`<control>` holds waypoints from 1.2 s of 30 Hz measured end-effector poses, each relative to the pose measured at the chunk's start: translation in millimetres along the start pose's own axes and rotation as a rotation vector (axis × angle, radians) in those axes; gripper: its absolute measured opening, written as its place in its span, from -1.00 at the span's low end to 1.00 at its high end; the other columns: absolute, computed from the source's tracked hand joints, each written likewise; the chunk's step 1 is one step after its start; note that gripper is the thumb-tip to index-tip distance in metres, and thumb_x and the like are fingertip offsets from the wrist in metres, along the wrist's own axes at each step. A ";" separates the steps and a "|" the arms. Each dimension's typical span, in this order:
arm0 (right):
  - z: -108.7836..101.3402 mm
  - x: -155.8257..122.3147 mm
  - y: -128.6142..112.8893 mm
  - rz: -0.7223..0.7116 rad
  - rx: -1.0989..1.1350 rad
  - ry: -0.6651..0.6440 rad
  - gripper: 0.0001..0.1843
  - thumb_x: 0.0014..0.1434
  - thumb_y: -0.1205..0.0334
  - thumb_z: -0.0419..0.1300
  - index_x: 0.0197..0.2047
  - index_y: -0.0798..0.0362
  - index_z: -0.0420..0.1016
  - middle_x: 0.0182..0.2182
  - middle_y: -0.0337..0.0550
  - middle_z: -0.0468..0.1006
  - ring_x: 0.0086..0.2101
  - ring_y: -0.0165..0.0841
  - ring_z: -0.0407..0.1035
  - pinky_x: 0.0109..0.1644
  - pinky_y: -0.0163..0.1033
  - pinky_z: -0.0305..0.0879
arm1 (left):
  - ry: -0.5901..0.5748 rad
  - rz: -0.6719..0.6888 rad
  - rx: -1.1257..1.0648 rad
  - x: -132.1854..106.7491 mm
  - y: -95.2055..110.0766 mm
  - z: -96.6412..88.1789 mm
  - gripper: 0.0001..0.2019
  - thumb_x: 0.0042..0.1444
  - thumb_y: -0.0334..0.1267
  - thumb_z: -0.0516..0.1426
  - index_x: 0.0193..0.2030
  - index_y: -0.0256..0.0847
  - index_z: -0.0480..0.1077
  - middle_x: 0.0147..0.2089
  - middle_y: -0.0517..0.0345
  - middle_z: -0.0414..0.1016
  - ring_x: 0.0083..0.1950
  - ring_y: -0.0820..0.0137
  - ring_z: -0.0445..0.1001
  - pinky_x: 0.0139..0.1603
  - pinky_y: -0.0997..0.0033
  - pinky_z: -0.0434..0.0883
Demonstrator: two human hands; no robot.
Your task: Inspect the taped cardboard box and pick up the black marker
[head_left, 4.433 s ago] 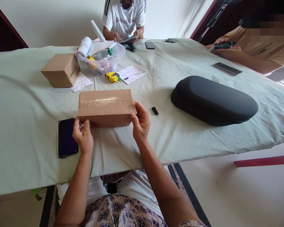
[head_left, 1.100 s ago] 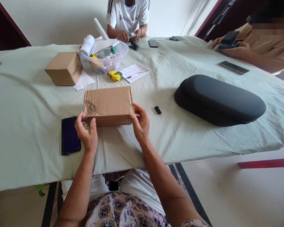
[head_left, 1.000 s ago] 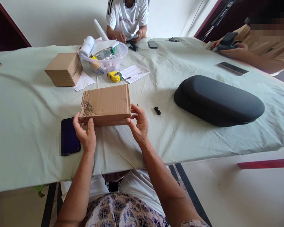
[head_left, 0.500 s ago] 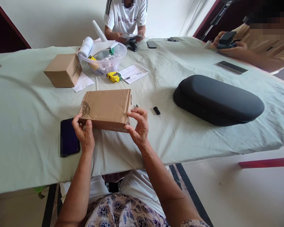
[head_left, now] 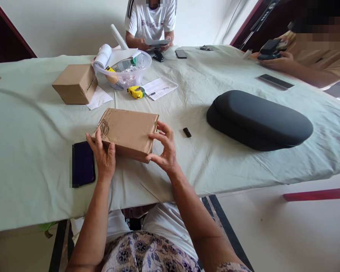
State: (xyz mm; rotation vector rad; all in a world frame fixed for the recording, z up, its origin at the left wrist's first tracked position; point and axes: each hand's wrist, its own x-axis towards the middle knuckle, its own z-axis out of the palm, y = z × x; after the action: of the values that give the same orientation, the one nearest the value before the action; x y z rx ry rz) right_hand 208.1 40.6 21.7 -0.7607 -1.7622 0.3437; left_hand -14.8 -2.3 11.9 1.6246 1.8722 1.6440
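Note:
A flat brown cardboard box (head_left: 127,130) with a scuffed near-left corner is held between both my hands, turned a little askew over the pale green tablecloth (head_left: 31,124). My left hand (head_left: 103,156) grips its near-left corner, fingers along the side. My right hand (head_left: 164,149) pinches the near-right corner with thumb and fingertips. A dark phone (head_left: 83,163) lies just left of my left hand. A small black item (head_left: 187,132) lies right of my right hand.
A large black oval case (head_left: 257,119) lies at the right. Further back are a second cardboard box (head_left: 75,83), a clear bowl (head_left: 124,71) of supplies, a yellow tape measure (head_left: 136,91) and a paper sheet (head_left: 160,88). One person sits across the table, another at the far right.
The box was flipped from its taped face to a plain scuffed face, then turned clockwise and drawn nearer. My hands shifted from its ends to its near corners.

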 end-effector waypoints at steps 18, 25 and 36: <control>26.0 -4.2 -21.4 -0.160 -0.170 0.033 -0.70 0.23 -0.11 0.31 -0.16 -0.08 0.60 -0.19 -0.11 0.59 -0.08 -0.20 0.42 0.08 -0.03 0.36 | -0.130 0.178 -0.061 -11.7 22.3 7.3 -0.08 0.08 0.50 -0.03 0.38 -0.15 0.18 0.51 -0.31 -0.09 0.55 -0.10 -0.03 0.47 -0.14 0.04; 12.7 2.3 -1.3 0.078 -0.190 0.206 -0.54 0.19 -0.16 0.32 0.07 -0.14 0.51 0.12 -0.02 0.49 0.18 -0.08 0.32 0.30 0.14 0.23 | -0.120 0.217 -0.036 -11.4 16.5 7.9 0.02 -0.10 0.52 0.14 0.34 -0.19 0.18 0.48 -0.38 -0.08 0.53 -0.14 -0.01 0.43 -0.16 0.13; 8.2 6.2 9.6 0.561 0.342 0.283 -0.65 0.28 -0.13 0.19 -0.15 -0.03 0.56 -0.26 -0.20 0.61 -0.21 -0.33 0.47 -0.05 -0.18 0.39 | -0.202 0.232 -0.065 -16.4 15.0 8.0 0.09 -0.14 0.42 0.27 0.41 -0.13 0.03 0.53 -0.37 -0.24 0.57 -0.17 -0.13 0.43 -0.18 0.12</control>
State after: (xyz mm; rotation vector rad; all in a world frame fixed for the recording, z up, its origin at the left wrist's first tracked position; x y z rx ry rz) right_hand 202.6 52.9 18.1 -0.9887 -1.1612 0.8459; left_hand 6.2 -13.2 12.5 1.9602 1.5684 1.5345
